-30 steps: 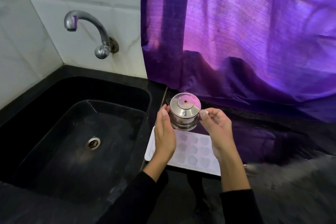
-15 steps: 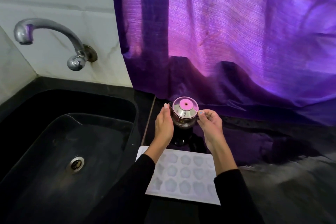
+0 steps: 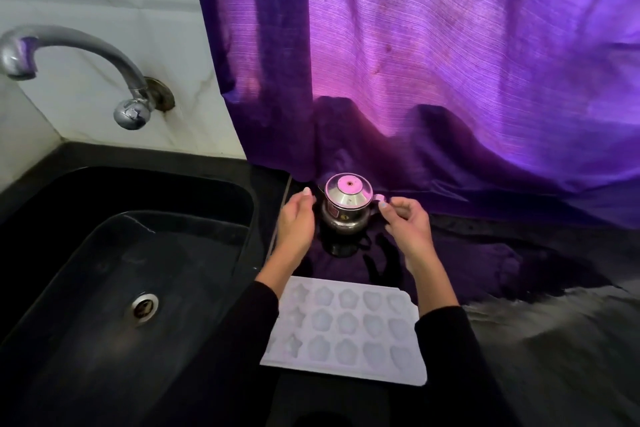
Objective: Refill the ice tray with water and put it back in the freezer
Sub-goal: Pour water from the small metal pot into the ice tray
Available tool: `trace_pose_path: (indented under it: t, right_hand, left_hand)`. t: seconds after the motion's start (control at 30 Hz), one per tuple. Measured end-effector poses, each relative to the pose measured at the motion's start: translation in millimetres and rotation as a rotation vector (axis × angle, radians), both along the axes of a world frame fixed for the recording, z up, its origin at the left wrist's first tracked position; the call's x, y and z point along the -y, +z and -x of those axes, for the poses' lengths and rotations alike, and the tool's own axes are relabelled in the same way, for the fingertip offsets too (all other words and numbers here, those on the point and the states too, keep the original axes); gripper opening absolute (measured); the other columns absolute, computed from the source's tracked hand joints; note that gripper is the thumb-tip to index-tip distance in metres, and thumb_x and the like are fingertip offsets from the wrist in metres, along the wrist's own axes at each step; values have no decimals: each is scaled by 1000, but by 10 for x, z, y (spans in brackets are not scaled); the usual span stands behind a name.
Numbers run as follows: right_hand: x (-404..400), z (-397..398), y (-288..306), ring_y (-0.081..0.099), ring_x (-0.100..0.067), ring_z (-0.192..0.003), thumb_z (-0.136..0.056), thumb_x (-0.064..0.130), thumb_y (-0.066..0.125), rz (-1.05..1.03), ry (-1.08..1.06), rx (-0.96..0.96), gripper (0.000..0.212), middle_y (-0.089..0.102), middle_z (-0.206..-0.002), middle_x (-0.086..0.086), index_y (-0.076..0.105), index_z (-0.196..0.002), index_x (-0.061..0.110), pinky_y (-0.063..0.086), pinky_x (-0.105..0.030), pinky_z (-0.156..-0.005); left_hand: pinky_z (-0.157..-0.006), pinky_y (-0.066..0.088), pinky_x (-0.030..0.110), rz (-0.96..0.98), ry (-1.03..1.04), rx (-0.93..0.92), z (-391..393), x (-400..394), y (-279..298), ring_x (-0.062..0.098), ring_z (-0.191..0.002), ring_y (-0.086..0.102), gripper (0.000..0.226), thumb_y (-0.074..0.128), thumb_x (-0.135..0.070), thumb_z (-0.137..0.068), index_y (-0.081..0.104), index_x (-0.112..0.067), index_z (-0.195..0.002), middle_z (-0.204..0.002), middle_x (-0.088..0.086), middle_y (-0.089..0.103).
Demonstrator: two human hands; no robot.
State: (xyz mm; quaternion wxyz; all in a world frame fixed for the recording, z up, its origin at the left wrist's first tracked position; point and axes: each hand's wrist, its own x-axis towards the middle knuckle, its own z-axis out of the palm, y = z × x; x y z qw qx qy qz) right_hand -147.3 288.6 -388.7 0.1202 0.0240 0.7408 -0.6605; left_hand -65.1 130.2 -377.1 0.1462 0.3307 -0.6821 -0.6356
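1. Head view, desk: a black desk carries all items. A black sink is set into its left part, with a metal tap on the white tiled wall above it. A purple curtain hangs behind the desk and drapes onto its rear edge.
2. Head view, task item: the white ice tray lies flat on the desk, just right of the sink and at the near edge. Its pockets have star, flower and heart-like shapes. Whether the pockets hold water cannot be told.
3. Head view, vessel: a small steel kettle with a domed lid stands upright on the desk, beyond the tray and close to the curtain. The tray and the kettle are apart.
4. Head view, left hand: it is just beside the left wall of the kettle, fingers loosely curved. The grip is released; contact with the kettle cannot be confirmed.
5. Head view, right hand: it is at the right side of the kettle, fingers curled, with fingertips at the handle. Whether this grip is clenched on the handle cannot be told.
6. Head view, sleeves: both forearms wear black sleeves and pass over the tray's left and right ends.
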Motion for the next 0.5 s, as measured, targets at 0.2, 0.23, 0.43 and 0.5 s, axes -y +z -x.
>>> trace_pose_path:
  t: [0.2,0.23,0.43,0.5]
  right_hand:
    - [-756,-502,-93,63,-24,-97,-91,38,60,-531,48,-47,26,68,-95,-3,64,-102,14,46,-34,-88]
    - [-851,-596,-151,65,-27,-96,-90,40,60,-575,66,-9,25,70,-94,-5,64,-98,16,48,-36,-88]
    - [-963,-1043,-218,67,-27,-87,-88,40,61,-551,124,125,20,69,-80,-3,61,-74,26,55,-46,-84]
    - [-931,-1124,-188,64,-26,-90,-89,37,60,-561,132,132,17,67,-84,-3,63,-81,23,54,-45,-86]
  left_hand:
    - [-89,46,30,294,18,197,-819,222,71,20,-104,62,44,58,-38,-91,59,-8,-123,-110,6,68]
    - [-88,45,31,345,14,266,-968,226,73,21,-106,61,46,58,-38,-91,57,-7,-125,-112,6,68]
    - [-78,47,31,357,-58,481,-1421,145,-8,18,-87,61,27,62,-33,-88,66,-11,-103,-92,0,67]
    - [-76,49,31,336,-85,501,-1482,98,-3,17,-79,60,17,61,-30,-88,66,-13,-87,-87,2,68]
